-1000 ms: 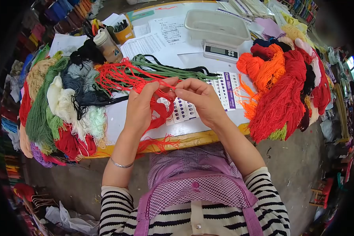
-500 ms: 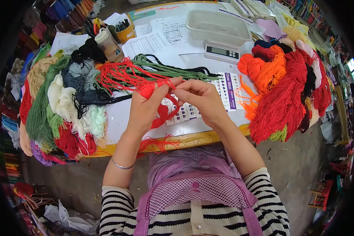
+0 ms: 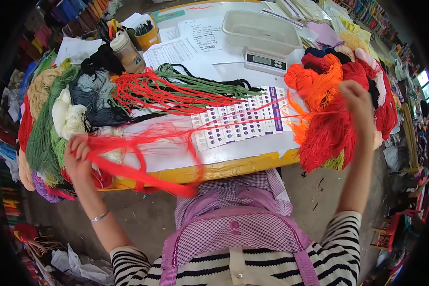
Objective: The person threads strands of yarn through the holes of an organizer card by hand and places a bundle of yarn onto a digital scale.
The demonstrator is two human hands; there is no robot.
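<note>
A hank of bright red thread [image 3: 169,183] hangs from my left hand [image 3: 78,153] at the left edge of the table, its loops smeared by motion. My left fingers are closed round it. Far to the right, my right hand [image 3: 357,97] is raised over the red hanks, pinching red strands [image 3: 271,116] that stretch taut across from the left hand. Beneath these strands lies a card with rows of thread samples [image 3: 233,119]. Behind it, cut red threads [image 3: 152,93] rest on green and black threads [image 3: 214,82].
Hanks of many colours pile at the left, including a cream one [image 3: 66,114]; orange [image 3: 314,86] and dark red ones [image 3: 324,143] lie right. A scale [image 3: 266,62], plastic tub [image 3: 262,31], lidded bottle [image 3: 127,52], pen holder [image 3: 148,37] and papers [image 3: 176,52] stand behind.
My hands have parted widely, left hand to the left and right hand to the right. The red thread, bunched between them before, is now drawn out across the table.
</note>
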